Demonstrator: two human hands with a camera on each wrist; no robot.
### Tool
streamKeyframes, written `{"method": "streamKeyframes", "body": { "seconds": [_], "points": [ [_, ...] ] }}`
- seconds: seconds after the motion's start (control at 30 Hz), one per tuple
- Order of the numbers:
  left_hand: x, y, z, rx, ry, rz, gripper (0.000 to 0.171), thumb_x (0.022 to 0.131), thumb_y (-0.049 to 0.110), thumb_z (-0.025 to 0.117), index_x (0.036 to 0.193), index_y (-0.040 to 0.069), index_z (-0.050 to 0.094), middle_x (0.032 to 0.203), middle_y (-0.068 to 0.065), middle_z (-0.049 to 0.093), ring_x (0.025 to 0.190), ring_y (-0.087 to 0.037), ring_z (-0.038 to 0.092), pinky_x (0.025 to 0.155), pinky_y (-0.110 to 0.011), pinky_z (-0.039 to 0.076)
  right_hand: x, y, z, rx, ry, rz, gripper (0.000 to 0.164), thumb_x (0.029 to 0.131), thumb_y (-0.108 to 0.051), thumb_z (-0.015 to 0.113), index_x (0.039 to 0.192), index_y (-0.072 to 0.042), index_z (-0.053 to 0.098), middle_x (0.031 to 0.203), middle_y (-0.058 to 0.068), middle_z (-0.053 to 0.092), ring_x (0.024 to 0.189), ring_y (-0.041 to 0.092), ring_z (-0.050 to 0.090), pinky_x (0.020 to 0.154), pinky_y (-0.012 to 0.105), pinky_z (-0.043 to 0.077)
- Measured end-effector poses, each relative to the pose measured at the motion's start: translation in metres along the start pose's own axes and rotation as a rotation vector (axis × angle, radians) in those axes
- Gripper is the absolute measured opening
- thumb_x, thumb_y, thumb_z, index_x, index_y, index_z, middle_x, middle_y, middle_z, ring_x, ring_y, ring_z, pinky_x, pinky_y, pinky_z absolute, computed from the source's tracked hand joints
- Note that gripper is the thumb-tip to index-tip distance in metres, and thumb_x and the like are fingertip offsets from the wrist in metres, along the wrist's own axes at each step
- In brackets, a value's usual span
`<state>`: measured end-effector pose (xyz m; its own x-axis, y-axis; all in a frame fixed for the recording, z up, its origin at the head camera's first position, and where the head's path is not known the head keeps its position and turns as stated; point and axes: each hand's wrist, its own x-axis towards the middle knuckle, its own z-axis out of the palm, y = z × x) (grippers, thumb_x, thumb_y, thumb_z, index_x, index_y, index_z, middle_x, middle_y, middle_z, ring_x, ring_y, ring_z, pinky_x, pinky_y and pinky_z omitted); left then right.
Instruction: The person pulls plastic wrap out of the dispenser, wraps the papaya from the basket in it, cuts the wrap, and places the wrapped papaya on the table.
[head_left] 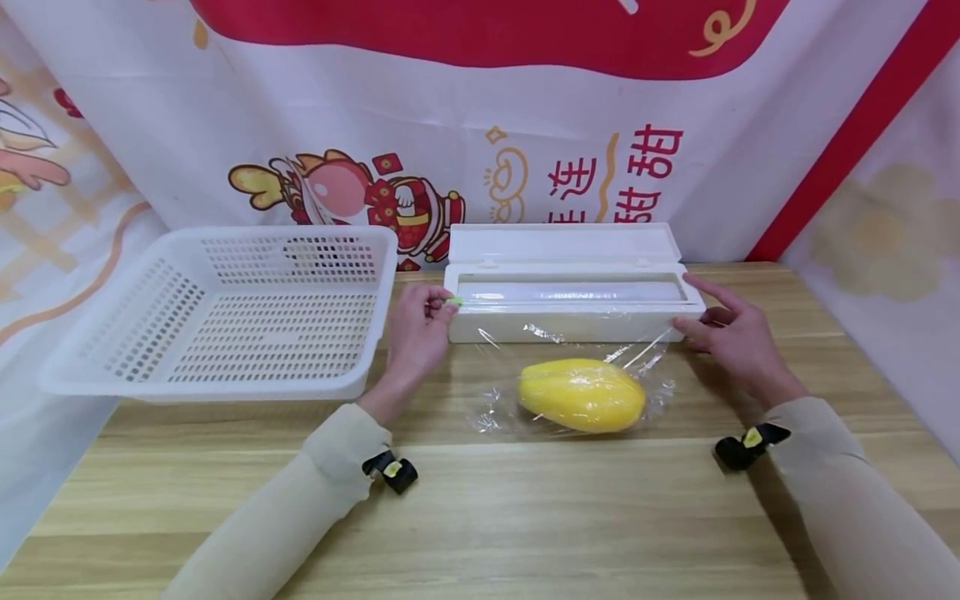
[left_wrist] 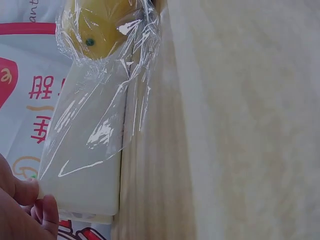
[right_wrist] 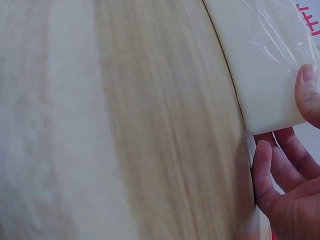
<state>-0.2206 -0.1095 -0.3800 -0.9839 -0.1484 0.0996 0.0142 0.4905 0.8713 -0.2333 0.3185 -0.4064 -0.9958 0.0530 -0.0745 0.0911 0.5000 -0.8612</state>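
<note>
Film (left_wrist: 101,132) runs from the white box (head_left: 468,329) toward the near side of the desk (head_left: 525,517) and covers the yellow fruit (head_left: 581,396), so the wrapping looks part done. The lid (head_left: 562,243) stands raised on the far side, and the roll (head_left: 570,291) shows inside the box. The film bunches on the left and right of the fruit; whether it passes underneath cannot be told. It stretches from the box to the fruit with no gap visible, so it seems not yet cut free. Parting it from the roll and tucking in the loose parts appear to be what is left.

The fruit lies on the desk on the near side of the box, apart from it and about midway between the two hands, and neither touches it. The hands are well apart, one at each end of the box. The left hand (head_left: 420,329) pinches a small green tab (head_left: 454,300) at the left end, while the right hand (head_left: 723,329) grips the right end, thumb on the near side. The basket (head_left: 375,333) is to the left of the left hand.
</note>
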Motion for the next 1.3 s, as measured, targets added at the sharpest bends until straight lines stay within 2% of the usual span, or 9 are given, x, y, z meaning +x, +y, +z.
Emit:
{"method": "streamKeyframes", "body": {
  "seconds": [0.27,0.5,0.7,0.83,0.93,1.07,1.17,1.23,1.3],
  "points": [
    [-0.001,0.000,-0.001,-0.024,-0.007,-0.019,0.016,0.104,0.018,0.066,0.118,0.012,0.066,0.121,-0.004,0.058,0.110,-0.020,0.057,0.097,-0.037,0.054,-0.002,-0.002,-0.001,0.016,-0.001,-0.012,0.076,0.098,-0.033,0.077,0.163,-0.044,0.038,0.100,-0.012,0.067,0.087,0.009,0.069,0.078,0.022,0.063],
    [0.000,0.000,-0.003,-0.030,-0.029,-0.053,0.017,0.104,0.019,0.066,0.120,0.013,0.066,0.122,-0.003,0.058,0.112,-0.021,0.058,0.098,-0.038,0.054,0.000,0.000,0.000,0.001,-0.010,-0.010,0.076,0.099,-0.033,0.076,0.163,-0.044,0.037,0.105,-0.011,0.066,0.089,0.009,0.069,0.079,0.023,0.063],
    [0.000,0.000,-0.005,-0.040,-0.033,-0.064,0.018,0.104,0.020,0.067,0.121,0.014,0.066,0.121,-0.003,0.058,0.108,-0.021,0.059,0.088,-0.036,0.056,0.001,0.001,0.001,0.007,-0.026,0.004,0.076,0.100,-0.034,0.074,0.164,-0.047,0.033,0.116,-0.003,0.061,0.096,0.009,0.066,0.081,0.023,0.063],
    [-0.001,0.001,-0.006,-0.063,-0.015,-0.071,0.019,0.103,0.019,0.068,0.122,0.013,0.067,0.121,-0.004,0.059,0.104,-0.019,0.060,0.082,-0.034,0.057,0.000,-0.001,0.001,0.009,-0.035,-0.009,0.078,0.100,-0.033,0.075,0.164,-0.046,0.033,0.113,-0.003,0.063,0.095,0.009,0.067,0.081,0.023,0.063],
    [-0.003,0.001,-0.006,-0.094,-0.006,-0.120,0.028,0.102,0.021,0.070,0.128,0.013,0.063,0.123,-0.005,0.060,0.102,-0.021,0.061,0.081,-0.035,0.059,-0.002,-0.002,-0.001,-0.001,-0.041,-0.022,0.078,0.100,-0.033,0.075,0.165,-0.045,0.032,0.110,-0.002,0.064,0.092,0.008,0.068,0.080,0.022,0.063],
    [-0.008,0.002,-0.004,-0.095,-0.024,-0.241,0.042,0.100,0.033,0.073,0.133,0.012,0.056,0.122,-0.006,0.062,0.103,-0.022,0.061,0.084,-0.035,0.057,-0.003,-0.001,-0.005,-0.022,-0.048,-0.021,0.079,0.100,-0.037,0.074,0.165,-0.047,0.029,0.117,0.005,0.062,0.094,0.009,0.067,0.081,0.021,0.062],
    [-0.013,0.002,-0.003,-0.082,-0.073,-0.309,0.044,0.099,0.042,0.074,0.129,0.012,0.062,0.118,-0.007,0.066,0.100,-0.020,0.061,0.083,-0.031,0.054,-0.006,-0.001,-0.006,-0.033,-0.058,-0.008,0.082,0.099,-0.043,0.074,0.165,-0.050,0.025,0.128,0.009,0.060,0.099,0.008,0.063,0.082,0.021,0.062],
    [-0.016,0.002,-0.002,-0.089,-0.111,-0.338,0.043,0.099,0.045,0.074,0.125,0.012,0.067,0.115,-0.009,0.070,0.096,-0.019,0.062,0.078,-0.029,0.053,-0.009,-0.001,-0.006,-0.041,-0.050,0.002,0.082,0.098,-0.048,0.073,0.164,-0.052,0.025,0.132,0.007,0.060,0.102,0.007,0.062,0.082,0.022,0.062],
    [-0.018,0.003,-0.002,-0.099,-0.138,-0.352,0.041,0.098,0.049,0.073,0.120,0.014,0.072,0.112,-0.010,0.073,0.092,-0.018,0.063,0.073,-0.028,0.053,-0.015,-0.001,-0.006,-0.031,-0.012,0.027,0.078,0.096,-0.051,0.075,0.163,-0.048,0.035,0.129,-0.001,0.063,0.103,0.005,0.063,0.081,0.023,0.062]
  ]
}}
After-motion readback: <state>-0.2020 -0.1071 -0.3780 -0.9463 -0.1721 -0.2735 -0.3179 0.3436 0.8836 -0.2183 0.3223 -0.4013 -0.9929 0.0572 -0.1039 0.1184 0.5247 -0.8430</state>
